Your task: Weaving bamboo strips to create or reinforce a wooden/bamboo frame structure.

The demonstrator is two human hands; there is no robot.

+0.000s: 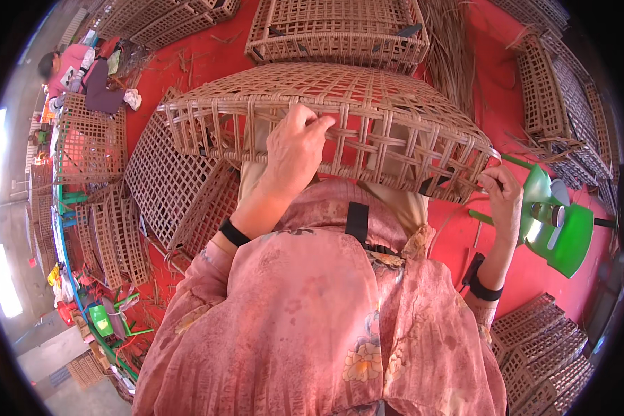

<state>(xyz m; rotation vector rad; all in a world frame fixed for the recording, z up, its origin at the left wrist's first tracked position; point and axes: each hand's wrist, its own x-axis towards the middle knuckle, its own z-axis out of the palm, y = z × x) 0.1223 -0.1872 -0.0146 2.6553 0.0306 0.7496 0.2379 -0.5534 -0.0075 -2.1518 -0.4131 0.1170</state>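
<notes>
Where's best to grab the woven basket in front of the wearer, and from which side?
Likely the thick bound edge along the top of the woven basket's wearer-facing side, from the wearer's side, right of the left hand. It looks stouter than the lattice, and the open gaps below should let fingers wrap under.

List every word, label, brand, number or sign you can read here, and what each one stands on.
None can be read.
Woven basket at the left hand and right hand: no lettering seen.
Small jar by the green plastic seat: too small to tell whether it bears any marking.
Clutter along the left edge: too small and blurred to read.
</notes>
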